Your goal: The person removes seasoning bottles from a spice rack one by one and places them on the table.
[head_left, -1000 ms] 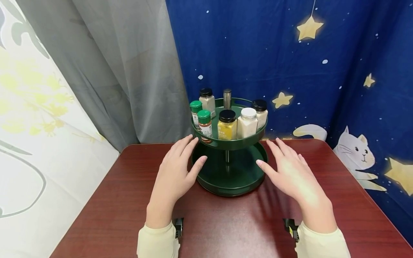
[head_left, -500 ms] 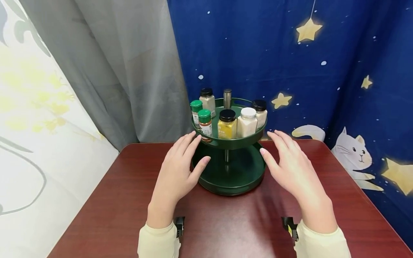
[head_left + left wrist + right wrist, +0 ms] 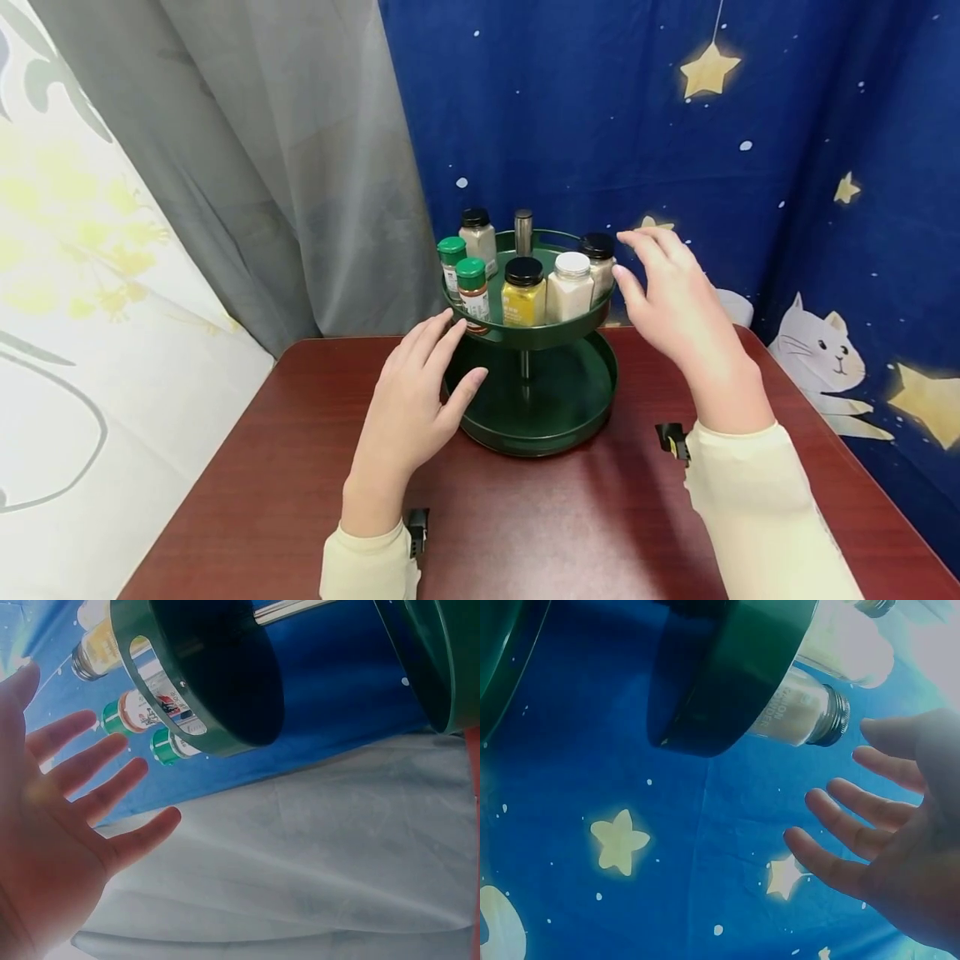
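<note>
A green two-tier rack (image 3: 536,336) stands on the table, spice jars on its upper tray. My right hand (image 3: 675,304) hovers at the tray's right side, fingers spread, close to a black-lidded jar of pale powder (image 3: 602,271). In the right wrist view a gap shows between those fingers and that jar (image 3: 795,712). My left hand (image 3: 412,383) holds nothing, its fingers extended near the tray's left rim, below two green-capped shakers (image 3: 474,302). A white-lidded jar (image 3: 572,293) and a black-lidded jar of yellow powder (image 3: 522,300) stand at the tray's front.
Another black-lidded jar (image 3: 480,242) stands at the back left of the upper tray, beside the metal centre post (image 3: 523,233). The lower tray (image 3: 531,437) sits on the reddish-brown table (image 3: 300,467). Grey (image 3: 300,167) and blue starry curtains (image 3: 585,108) hang behind.
My right hand has risen from beside the rack's middle to the height of the upper tray's jars. The left hand has barely moved.
</note>
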Action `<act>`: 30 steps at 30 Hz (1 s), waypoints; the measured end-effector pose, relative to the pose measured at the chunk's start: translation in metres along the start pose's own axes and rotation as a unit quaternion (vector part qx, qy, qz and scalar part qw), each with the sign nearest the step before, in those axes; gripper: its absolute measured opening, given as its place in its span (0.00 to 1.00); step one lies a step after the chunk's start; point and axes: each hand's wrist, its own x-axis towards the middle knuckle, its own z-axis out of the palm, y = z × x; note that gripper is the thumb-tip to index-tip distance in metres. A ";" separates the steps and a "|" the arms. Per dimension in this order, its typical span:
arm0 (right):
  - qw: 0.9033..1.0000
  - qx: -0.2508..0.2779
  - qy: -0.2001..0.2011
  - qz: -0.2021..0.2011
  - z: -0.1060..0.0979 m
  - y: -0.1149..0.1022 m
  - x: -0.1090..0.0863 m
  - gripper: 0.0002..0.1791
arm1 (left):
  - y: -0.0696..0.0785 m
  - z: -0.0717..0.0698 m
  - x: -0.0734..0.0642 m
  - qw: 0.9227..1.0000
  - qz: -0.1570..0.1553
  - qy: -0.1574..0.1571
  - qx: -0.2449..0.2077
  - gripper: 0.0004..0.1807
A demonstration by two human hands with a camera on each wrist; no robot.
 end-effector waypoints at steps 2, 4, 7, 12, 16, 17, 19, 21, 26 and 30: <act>1.000 -0.003 -0.003 -0.002 0.000 0.000 0.006 0.25 | 0.000 0.000 0.000 1.000 0.000 0.000 0.000 0.33; 1.000 0.000 -0.010 -0.004 0.001 0.000 0.012 0.26 | 0.000 0.000 0.000 1.000 0.000 0.001 0.000 0.33; 1.000 0.001 -0.031 -0.001 0.003 0.000 0.020 0.27 | 0.001 -0.001 -0.001 1.000 0.003 0.000 0.002 0.33; 0.996 0.006 -0.084 0.032 0.008 0.001 0.025 0.30 | 0.003 -0.001 -0.002 0.999 -0.014 -0.032 0.026 0.33; 0.994 0.007 -0.103 0.047 0.008 0.003 0.025 0.31 | 0.006 0.000 -0.003 0.996 -0.040 -0.070 0.040 0.34; 0.993 0.005 -0.105 0.047 0.008 0.004 0.025 0.31 | 0.006 0.000 -0.003 0.996 -0.041 -0.074 0.040 0.34; 0.993 0.003 -0.110 0.046 0.008 0.005 0.026 0.32 | 0.007 0.000 -0.002 0.995 -0.043 -0.079 0.041 0.34; 0.993 -0.001 -0.114 0.042 0.009 0.006 0.028 0.32 | 0.008 0.001 -0.001 0.995 -0.040 -0.078 0.041 0.34; 0.993 -0.005 -0.118 0.024 0.010 0.008 0.031 0.30 | 0.009 0.001 0.002 0.996 -0.034 -0.075 0.038 0.33; 0.992 0.008 -0.126 0.012 0.013 0.008 0.034 0.30 | 0.010 0.000 0.003 0.996 -0.037 -0.075 0.036 0.33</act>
